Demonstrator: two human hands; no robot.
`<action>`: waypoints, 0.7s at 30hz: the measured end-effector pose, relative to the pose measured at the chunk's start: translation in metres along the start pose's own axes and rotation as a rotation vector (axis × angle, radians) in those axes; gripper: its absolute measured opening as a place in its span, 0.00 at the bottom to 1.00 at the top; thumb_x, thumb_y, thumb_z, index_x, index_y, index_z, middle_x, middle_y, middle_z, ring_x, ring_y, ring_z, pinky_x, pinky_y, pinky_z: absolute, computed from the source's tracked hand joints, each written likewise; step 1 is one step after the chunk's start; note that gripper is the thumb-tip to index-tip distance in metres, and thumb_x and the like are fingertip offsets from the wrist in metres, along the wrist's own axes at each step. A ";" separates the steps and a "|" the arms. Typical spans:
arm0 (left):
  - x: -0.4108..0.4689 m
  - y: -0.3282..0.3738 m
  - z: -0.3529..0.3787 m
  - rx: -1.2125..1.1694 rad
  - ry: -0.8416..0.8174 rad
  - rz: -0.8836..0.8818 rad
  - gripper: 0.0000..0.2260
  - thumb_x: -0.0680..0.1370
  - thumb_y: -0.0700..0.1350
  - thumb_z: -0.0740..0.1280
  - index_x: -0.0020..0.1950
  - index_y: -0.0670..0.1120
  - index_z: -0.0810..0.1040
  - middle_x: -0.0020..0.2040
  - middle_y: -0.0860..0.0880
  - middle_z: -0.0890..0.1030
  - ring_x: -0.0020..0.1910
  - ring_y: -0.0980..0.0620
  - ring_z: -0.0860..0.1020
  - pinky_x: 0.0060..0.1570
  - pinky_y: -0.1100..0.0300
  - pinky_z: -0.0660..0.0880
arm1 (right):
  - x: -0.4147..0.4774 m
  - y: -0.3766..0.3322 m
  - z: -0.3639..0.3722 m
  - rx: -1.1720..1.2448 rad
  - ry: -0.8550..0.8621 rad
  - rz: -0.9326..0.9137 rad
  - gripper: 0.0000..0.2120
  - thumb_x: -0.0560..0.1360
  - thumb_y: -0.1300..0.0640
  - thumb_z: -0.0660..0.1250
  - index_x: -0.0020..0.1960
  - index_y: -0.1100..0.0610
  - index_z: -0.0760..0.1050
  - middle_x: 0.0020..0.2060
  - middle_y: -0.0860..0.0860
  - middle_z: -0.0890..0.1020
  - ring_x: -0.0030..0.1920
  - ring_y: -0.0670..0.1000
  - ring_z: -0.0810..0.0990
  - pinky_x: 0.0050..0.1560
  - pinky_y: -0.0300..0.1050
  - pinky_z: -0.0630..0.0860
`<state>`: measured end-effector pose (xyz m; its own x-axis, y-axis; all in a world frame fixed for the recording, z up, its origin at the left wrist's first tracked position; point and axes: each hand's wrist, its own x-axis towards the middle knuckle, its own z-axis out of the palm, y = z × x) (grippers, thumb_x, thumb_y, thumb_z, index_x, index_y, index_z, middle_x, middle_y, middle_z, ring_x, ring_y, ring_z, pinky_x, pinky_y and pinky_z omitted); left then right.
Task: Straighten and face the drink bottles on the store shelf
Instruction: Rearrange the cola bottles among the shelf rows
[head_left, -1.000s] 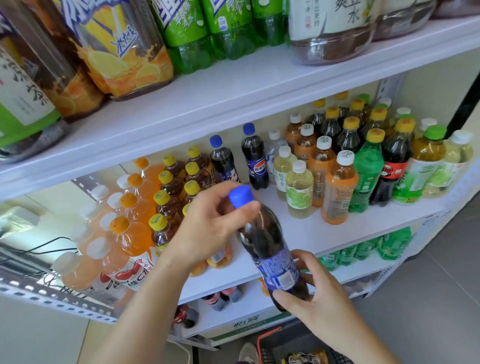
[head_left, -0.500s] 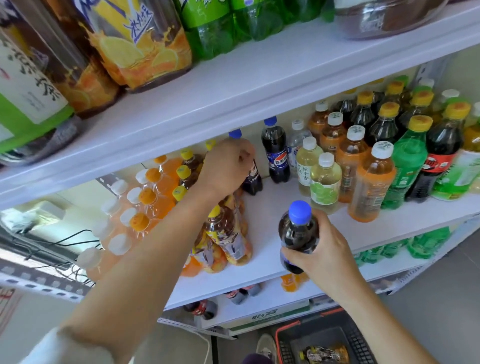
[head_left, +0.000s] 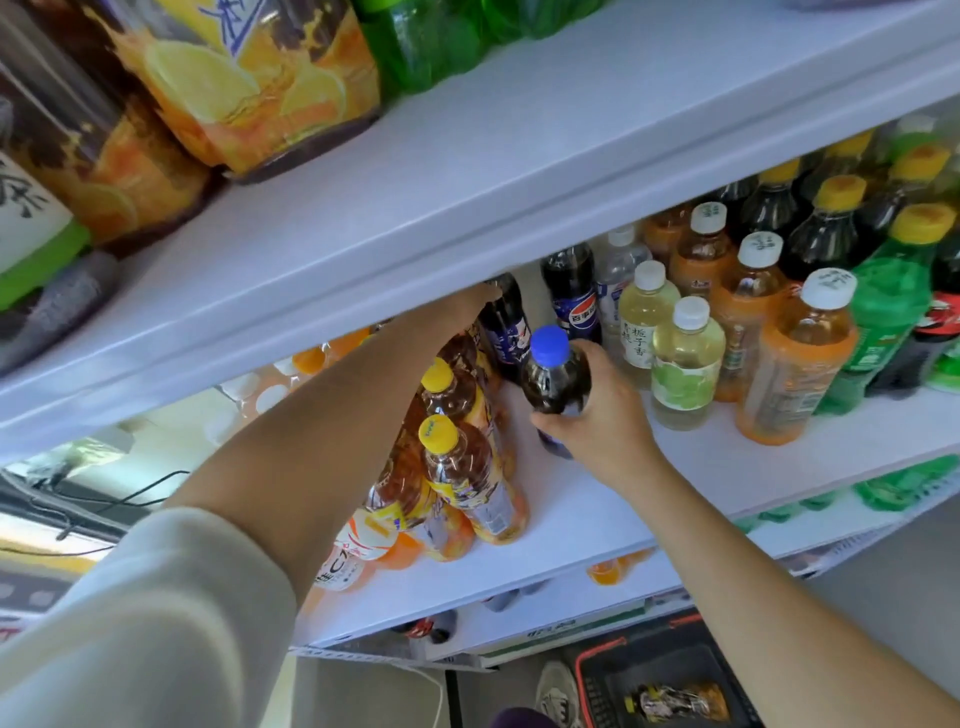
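Observation:
My right hand (head_left: 597, 415) grips a dark cola bottle with a blue cap (head_left: 553, 376), upright on the white middle shelf (head_left: 701, 467). My left hand (head_left: 470, 301) reaches far back under the upper shelf and touches the top of a second cola bottle (head_left: 506, 325); its fingers are mostly hidden by the shelf edge. A third cola bottle (head_left: 574, 299) stands behind. Left of my right hand stands a row of yellow-capped iced tea bottles (head_left: 457, 467).
Pale tea bottles (head_left: 685, 364), orange-labelled bottles (head_left: 800, 364) and green soda bottles (head_left: 888, 312) fill the shelf's right side. Large bottles sit on the upper shelf (head_left: 467, 182). Orange drinks (head_left: 363, 545) crowd the left. A red basket (head_left: 670, 686) lies on the floor below.
My right hand carried the blue-capped cola bottle up and back onto the shelf beside the tea bottles. My left hand reached deeper, onto the rear cola bottle. The camera moved closer and lower.

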<state>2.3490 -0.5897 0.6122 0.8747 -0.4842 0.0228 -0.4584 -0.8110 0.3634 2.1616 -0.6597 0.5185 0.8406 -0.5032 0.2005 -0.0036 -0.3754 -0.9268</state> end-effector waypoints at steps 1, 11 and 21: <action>-0.001 -0.001 0.001 -0.006 0.014 0.007 0.16 0.79 0.48 0.67 0.66 0.47 0.73 0.56 0.48 0.76 0.49 0.53 0.70 0.34 0.65 0.60 | 0.009 0.000 0.007 0.001 -0.008 0.012 0.33 0.63 0.63 0.79 0.64 0.56 0.70 0.53 0.49 0.77 0.52 0.47 0.74 0.47 0.30 0.66; -0.056 0.007 -0.008 0.063 0.139 0.271 0.17 0.82 0.52 0.59 0.60 0.43 0.79 0.51 0.38 0.81 0.47 0.46 0.79 0.47 0.55 0.72 | 0.053 0.005 0.052 0.009 -0.012 0.053 0.30 0.67 0.59 0.78 0.64 0.57 0.69 0.58 0.53 0.77 0.56 0.51 0.77 0.50 0.39 0.69; -0.048 -0.004 0.006 0.213 0.159 0.233 0.21 0.72 0.51 0.75 0.61 0.46 0.75 0.52 0.45 0.78 0.48 0.44 0.76 0.45 0.56 0.68 | 0.038 0.012 0.031 -0.112 -0.136 0.086 0.30 0.72 0.63 0.68 0.72 0.55 0.63 0.62 0.59 0.72 0.57 0.59 0.75 0.49 0.42 0.68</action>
<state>2.3077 -0.5653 0.6046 0.7485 -0.6207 0.2334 -0.6565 -0.7432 0.1288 2.2100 -0.6595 0.5048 0.9000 -0.4302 0.0699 -0.1327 -0.4233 -0.8962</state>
